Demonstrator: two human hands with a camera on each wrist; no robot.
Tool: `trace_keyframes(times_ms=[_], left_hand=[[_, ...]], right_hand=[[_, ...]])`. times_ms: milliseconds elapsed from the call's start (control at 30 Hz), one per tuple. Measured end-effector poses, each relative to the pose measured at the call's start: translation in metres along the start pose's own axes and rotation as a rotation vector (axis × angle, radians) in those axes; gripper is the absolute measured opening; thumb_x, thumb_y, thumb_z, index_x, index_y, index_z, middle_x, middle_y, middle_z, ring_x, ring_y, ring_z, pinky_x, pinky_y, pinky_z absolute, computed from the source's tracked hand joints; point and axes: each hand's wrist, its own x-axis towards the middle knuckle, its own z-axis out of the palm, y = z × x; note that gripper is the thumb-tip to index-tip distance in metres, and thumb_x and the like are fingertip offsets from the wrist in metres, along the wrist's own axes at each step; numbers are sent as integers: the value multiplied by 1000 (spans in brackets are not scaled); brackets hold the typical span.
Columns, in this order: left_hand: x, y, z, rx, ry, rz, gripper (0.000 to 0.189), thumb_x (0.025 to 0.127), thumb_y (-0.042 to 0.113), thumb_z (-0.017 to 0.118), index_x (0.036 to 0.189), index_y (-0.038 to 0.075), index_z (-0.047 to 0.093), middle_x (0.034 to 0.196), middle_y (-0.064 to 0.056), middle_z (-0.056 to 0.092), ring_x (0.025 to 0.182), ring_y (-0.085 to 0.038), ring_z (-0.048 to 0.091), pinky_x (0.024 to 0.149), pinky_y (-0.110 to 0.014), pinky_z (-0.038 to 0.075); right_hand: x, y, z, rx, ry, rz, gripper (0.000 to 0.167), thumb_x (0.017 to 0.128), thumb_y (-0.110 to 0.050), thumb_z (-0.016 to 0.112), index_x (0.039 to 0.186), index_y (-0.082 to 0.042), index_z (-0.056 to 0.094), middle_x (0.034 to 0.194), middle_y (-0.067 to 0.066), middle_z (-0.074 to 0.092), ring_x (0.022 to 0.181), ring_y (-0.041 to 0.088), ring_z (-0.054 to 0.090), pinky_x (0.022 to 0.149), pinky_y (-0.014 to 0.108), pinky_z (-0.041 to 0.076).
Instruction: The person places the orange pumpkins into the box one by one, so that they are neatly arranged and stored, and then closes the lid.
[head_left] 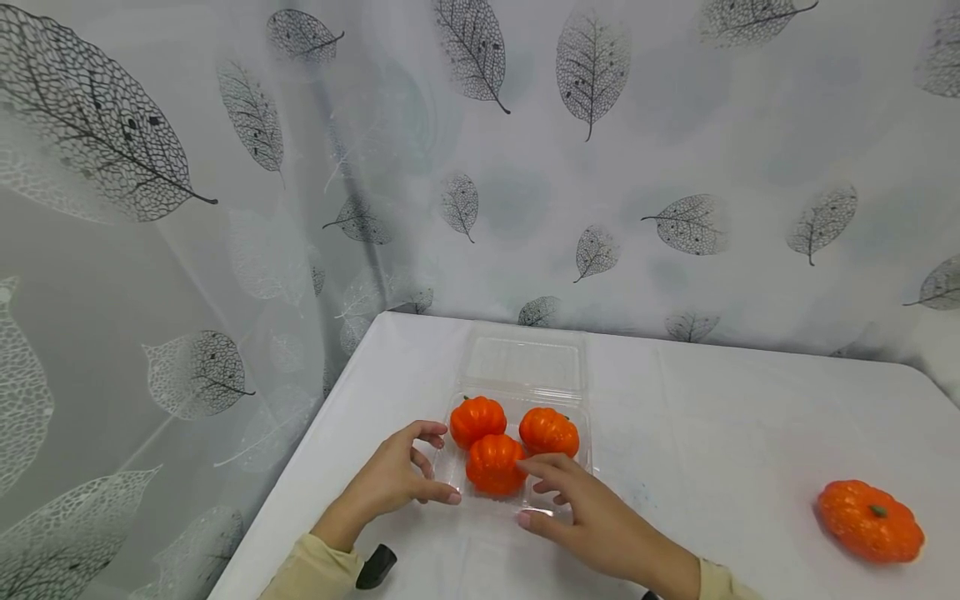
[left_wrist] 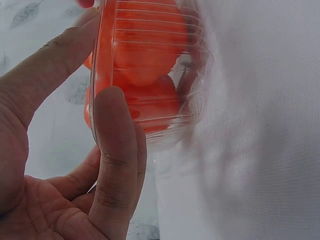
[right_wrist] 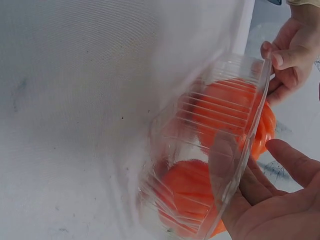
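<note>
Three orange pumpkins sit in a clear plastic box: one at back left (head_left: 477, 421), one at back right (head_left: 549, 432), one at front (head_left: 496, 465). The hinged lid (head_left: 523, 362) lies folded back behind the box (left_wrist: 197, 95). At the box's left side is my left hand (head_left: 390, 475), thumb and fingers spread, touching the rim near the front corner. My right hand (head_left: 592, 508) hovers over the front right part, loosely bent fingers by the front pumpkin. In the right wrist view, one of its digits (right_wrist: 222, 160) shows through the clear wall.
Another orange pumpkin (head_left: 870, 521) with a green stem lies alone at the right of the white-covered table (head_left: 720, 450). Leaf-patterned curtains (head_left: 525, 167) hang behind and to the left. A small black object (head_left: 377, 567) is beside the left sleeve.
</note>
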Motion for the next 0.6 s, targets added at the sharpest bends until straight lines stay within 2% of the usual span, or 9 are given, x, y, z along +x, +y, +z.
trace_keyframes(times_ms=[167,267,433,600], left_hand=[[0,0,0,0,1,0,89,61,20,100,136,8,55,121,-11,58,76,-22,59,59,-37,56],[0,0,1,0,1,-2,88,62,19,99,136,8,55,121,-11,58,76,-22,59,59,-37,56],[1,1,1,1,0,-9,87,62,18,99,136,8,55,121,-11,58,77,-22,59,59,-37,56],[1,1,1,5,4,-16,88,62,20,99,136,8,55,121,-11,59,77,-22,59,59,-37,56]], right_hand=[[-7,1,-3,7,43,-30,60,94,-54,66,145,-24,54,139,-10,51,115,21,61,87,37,56],[-12,4,-7,1,98,-106,55,95,-49,68,143,-26,55,137,-12,52,114,17,60,89,35,55],[-21,12,-17,-39,235,-238,50,93,-38,74,139,-31,56,134,-13,55,120,11,56,90,32,54],[-33,22,-29,-110,347,-210,56,89,-35,80,140,-31,56,136,-13,55,119,9,56,90,32,53]])
